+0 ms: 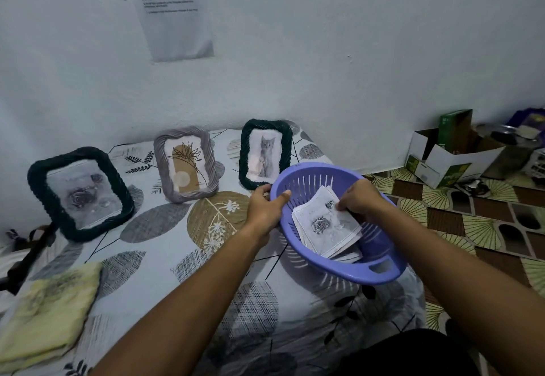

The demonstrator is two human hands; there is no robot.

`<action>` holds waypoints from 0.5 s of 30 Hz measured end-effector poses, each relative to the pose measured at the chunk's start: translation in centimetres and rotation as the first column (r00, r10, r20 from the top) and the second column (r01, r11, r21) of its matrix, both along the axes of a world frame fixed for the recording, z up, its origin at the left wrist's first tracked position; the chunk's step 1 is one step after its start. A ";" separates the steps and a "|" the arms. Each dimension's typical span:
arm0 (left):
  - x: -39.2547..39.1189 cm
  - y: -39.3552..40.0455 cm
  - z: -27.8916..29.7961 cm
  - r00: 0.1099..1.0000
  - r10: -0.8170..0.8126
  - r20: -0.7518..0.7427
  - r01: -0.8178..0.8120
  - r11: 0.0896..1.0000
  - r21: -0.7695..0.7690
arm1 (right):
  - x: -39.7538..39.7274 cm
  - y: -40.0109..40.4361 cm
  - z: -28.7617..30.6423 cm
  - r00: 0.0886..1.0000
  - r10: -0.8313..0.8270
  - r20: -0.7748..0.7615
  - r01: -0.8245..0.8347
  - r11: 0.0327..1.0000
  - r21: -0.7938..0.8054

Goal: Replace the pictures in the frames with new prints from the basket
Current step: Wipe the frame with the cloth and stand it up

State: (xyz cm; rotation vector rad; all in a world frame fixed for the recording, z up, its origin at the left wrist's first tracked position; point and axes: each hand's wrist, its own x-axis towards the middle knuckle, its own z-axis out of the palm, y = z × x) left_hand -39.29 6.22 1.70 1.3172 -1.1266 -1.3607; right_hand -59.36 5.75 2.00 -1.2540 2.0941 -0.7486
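A purple plastic basket (380, 269) is tilted up on the patterned bedsheet, with a stack of prints (327, 228) inside; the top print shows grey roses. My left hand (265, 207) grips the basket's left rim, thumb over the edge. My right hand (358, 198) reaches into the basket and pinches the top edge of the prints. Three rope-edged frames lean against the wall: a dark one with a rose picture (81, 193) at left, a grey one with a plant drawing (186, 163) in the middle, a dark one with a cat picture (265, 153) just behind the basket.
A folded yellow cloth (47, 313) lies at the front left of the bed. A black strap (26, 251) hangs off the left edge. Open cardboard boxes (451, 157) and clutter sit on the patterned floor (472, 222) at right. A printed sheet (177, 13) is stuck to the wall.
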 end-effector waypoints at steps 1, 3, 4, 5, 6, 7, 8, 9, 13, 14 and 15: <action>-0.1 0.2 -0.1 1.000 0.001 -0.012 -0.001 1.000 -0.007 | 0.0 0.0 -0.1 0.999 0.014 -0.041 -0.014 1.000 0.015; -0.2 0.4 -0.3 1.000 0.010 -0.016 -0.011 0.999 -0.032 | 0.2 0.0 0.0 0.991 0.049 -0.125 -0.044 0.998 0.048; -0.2 0.5 -0.4 1.000 0.015 -0.018 -0.016 0.999 -0.043 | 0.3 0.1 0.1 0.984 0.073 -0.165 -0.062 0.996 0.069; -0.2 0.5 -0.5 1.000 0.016 -0.020 -0.017 0.999 -0.051 | 0.4 0.2 0.1 0.977 0.087 -0.194 -0.072 0.994 0.083; -0.2 0.5 -0.6 0.999 0.016 -0.029 -0.018 0.998 -0.058 | 0.6 0.4 0.2 0.970 0.094 -0.226 -0.074 0.993 0.093; -0.3 0.5 -0.7 0.999 0.015 -0.034 -0.018 0.998 -0.066 | 0.8 0.5 0.3 0.959 0.102 -0.263 -0.076 0.991 0.107; -0.3 0.5 -0.7 0.999 0.015 -0.036 -0.018 0.997 -0.072 | 0.9 0.5 0.2 0.949 0.113 -0.296 -0.079 0.989 0.124; -0.3 0.5 -0.8 0.999 0.017 -0.033 -0.019 0.997 -0.078 | 1.0 0.6 0.2 0.940 0.120 -0.319 -0.080 0.987 0.136; -0.2 0.4 -1.1 0.999 0.020 -0.044 -0.024 0.996 -0.084 | 1.1 0.6 0.0 0.918 0.144 -0.370 -0.094 0.984 0.150; -0.2 0.4 -1.2 0.999 0.021 -0.049 -0.025 0.996 -0.084 | 1.2 0.7 0.0 0.912 0.150 -0.382 -0.098 0.983 0.152; -0.2 0.4 -1.2 0.999 0.021 -0.050 -0.025 0.996 -0.086 | 1.2 0.7 0.1 0.906 0.154 -0.394 -0.101 0.983 0.152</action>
